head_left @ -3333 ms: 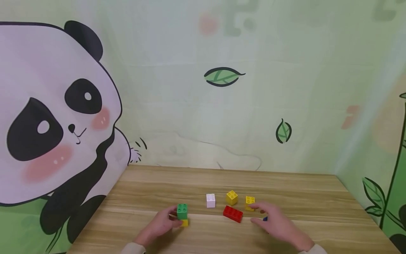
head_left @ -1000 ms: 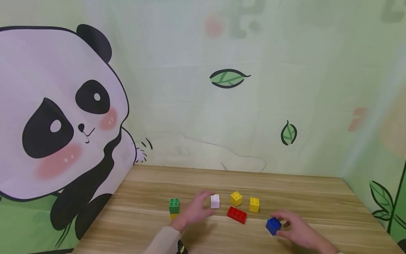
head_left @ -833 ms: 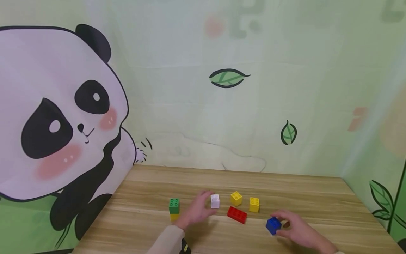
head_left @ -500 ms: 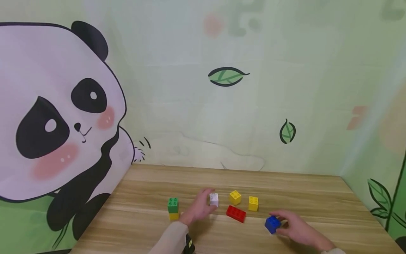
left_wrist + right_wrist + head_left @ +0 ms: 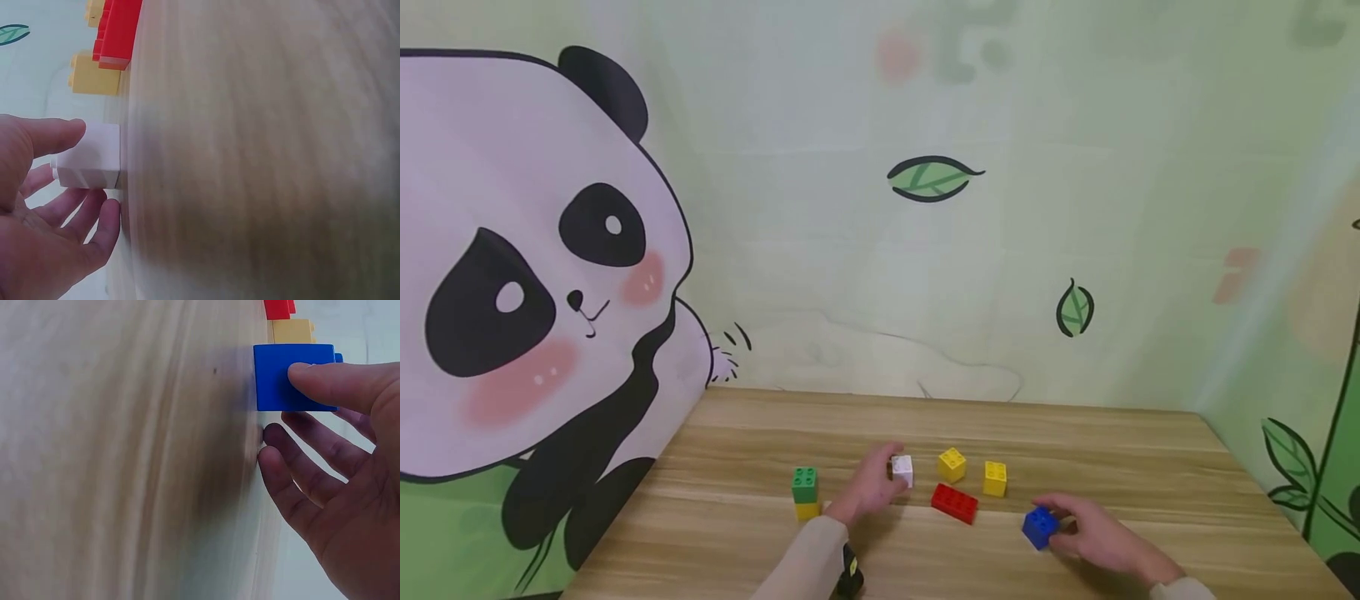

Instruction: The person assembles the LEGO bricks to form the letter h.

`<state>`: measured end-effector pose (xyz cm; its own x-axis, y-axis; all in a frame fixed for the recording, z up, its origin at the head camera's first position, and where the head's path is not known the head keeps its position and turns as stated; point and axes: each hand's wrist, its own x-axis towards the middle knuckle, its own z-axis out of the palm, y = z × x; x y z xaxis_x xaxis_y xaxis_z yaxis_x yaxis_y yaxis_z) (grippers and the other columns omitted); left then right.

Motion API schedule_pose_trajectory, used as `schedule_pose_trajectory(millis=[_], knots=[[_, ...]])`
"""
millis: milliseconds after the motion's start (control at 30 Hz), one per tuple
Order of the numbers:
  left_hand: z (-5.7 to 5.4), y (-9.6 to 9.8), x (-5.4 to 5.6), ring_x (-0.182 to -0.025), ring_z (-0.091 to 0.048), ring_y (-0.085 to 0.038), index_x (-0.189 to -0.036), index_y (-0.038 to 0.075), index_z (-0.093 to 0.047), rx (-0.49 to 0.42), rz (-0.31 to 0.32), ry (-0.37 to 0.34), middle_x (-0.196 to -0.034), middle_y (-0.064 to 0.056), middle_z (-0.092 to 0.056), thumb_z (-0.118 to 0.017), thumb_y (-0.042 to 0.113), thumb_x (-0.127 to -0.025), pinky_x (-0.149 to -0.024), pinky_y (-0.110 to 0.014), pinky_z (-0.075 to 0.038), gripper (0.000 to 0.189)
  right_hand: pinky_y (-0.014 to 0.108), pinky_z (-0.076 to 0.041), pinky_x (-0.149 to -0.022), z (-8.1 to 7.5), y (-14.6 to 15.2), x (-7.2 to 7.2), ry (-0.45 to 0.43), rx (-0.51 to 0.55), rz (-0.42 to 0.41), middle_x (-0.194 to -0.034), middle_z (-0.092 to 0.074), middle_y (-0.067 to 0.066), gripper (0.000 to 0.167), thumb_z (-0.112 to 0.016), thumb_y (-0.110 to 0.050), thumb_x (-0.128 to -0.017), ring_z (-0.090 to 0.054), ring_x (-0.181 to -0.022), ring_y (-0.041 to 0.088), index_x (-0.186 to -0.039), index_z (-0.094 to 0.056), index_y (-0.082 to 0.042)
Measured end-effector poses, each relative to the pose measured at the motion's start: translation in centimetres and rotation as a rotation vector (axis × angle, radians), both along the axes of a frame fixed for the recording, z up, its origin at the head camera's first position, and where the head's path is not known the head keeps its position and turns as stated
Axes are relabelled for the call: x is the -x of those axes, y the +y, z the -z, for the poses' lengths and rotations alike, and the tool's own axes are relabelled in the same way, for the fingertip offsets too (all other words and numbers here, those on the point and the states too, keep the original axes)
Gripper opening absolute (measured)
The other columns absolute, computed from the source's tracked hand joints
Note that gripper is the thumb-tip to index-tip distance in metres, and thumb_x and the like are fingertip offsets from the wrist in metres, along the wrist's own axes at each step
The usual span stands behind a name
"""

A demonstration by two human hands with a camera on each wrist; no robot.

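My left hand [image 5: 871,485] reaches over the table and pinches a white building brick [image 5: 904,472] between thumb and fingers. The left wrist view shows the thumb on the near side of that white brick [image 5: 94,156], which stands on the tabletop. On the right, my right hand [image 5: 1101,535] holds a blue building brick [image 5: 1040,527], its thumb against one face. In the right wrist view the blue brick [image 5: 281,378] is at the table surface, and the lower fingertips rest near the wood.
Left of my left forearm stands a green brick [image 5: 805,483] on a yellow brick [image 5: 807,510]. Between the hands lie a long red brick [image 5: 955,503], one yellow brick [image 5: 952,465] and another yellow brick [image 5: 995,478]. A panda-printed cloth [image 5: 820,208] rises behind the table [image 5: 760,417].
My left hand has left the green-and-yellow stack, now further left, moved right and closed on the white brick. My right hand and the blue brick have come slightly nearer and rightward.
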<state>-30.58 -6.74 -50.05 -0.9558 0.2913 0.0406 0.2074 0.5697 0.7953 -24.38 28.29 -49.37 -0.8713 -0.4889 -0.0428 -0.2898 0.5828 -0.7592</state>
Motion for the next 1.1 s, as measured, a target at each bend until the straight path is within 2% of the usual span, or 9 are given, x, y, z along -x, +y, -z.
schedule_pose_trajectory(millis=[200, 400, 633, 833, 1100], knots=[[0.2, 0.0, 0.0, -0.109, -0.051, -0.028, -0.129, -0.004, -0.049, 0.003, 0.022, 0.027, -0.122, -0.017, -0.055, -0.066, 0.000, -0.085, -0.096, -0.048, -0.040, 0.047, 0.045, -0.049, -0.081, -0.3, -0.2, -0.1, -0.048, 0.003, 0.025, -0.116, -0.058, 0.013, 0.049, -0.070, -0.011, -0.083, -0.055, -0.101, 0.030, -0.127, -0.054, -0.004], [0.4, 0.0, 0.0, -0.096, -0.054, -0.024, -0.117, -0.002, -0.057, 0.023, 0.044, 0.045, -0.106, -0.011, -0.059, -0.068, -0.003, -0.083, -0.088, -0.045, -0.045, 0.036, 0.047, -0.049, -0.081, -0.3, -0.3, 0.0, -0.072, 0.002, 0.043, -0.115, -0.058, 0.009, 0.042, -0.070, -0.012, -0.083, -0.055, -0.101, 0.029, -0.123, -0.056, -0.007], [0.3, -0.3, -0.6, -0.083, -0.052, -0.017, -0.104, 0.006, -0.062, 0.042, 0.070, 0.027, -0.090, 0.000, -0.058, -0.068, 0.000, -0.084, -0.077, -0.036, -0.048, 0.022, 0.045, -0.049, -0.082, -0.1, -0.2, -0.1, -0.025, 0.033, 0.004, -0.113, -0.059, 0.008, 0.038, -0.070, -0.012, -0.084, -0.055, -0.102, 0.030, -0.119, -0.056, -0.006], [0.2, -0.8, -1.3, -0.082, -0.052, -0.016, -0.104, 0.006, -0.062, 0.036, 0.091, 0.033, -0.089, 0.001, -0.058, -0.068, 0.000, -0.084, -0.076, -0.034, -0.047, 0.022, 0.041, -0.051, -0.081, -0.2, -0.6, -0.3, -0.009, 0.044, 0.010, -0.112, -0.059, 0.009, 0.036, -0.070, -0.011, -0.084, -0.055, -0.103, 0.031, -0.117, -0.056, -0.007], [0.1, -1.6, -2.1, -0.079, -0.051, -0.015, -0.098, 0.007, -0.060, 0.039, 0.130, 0.050, -0.086, 0.002, -0.057, -0.069, -0.002, -0.082, -0.072, -0.032, -0.046, 0.020, 0.035, -0.052, -0.080, -1.0, -1.9, -0.7, 0.064, 0.059, 0.000, -0.115, -0.059, 0.014, 0.034, -0.067, -0.010, -0.086, -0.057, -0.104, 0.034, -0.117, -0.053, -0.005]])
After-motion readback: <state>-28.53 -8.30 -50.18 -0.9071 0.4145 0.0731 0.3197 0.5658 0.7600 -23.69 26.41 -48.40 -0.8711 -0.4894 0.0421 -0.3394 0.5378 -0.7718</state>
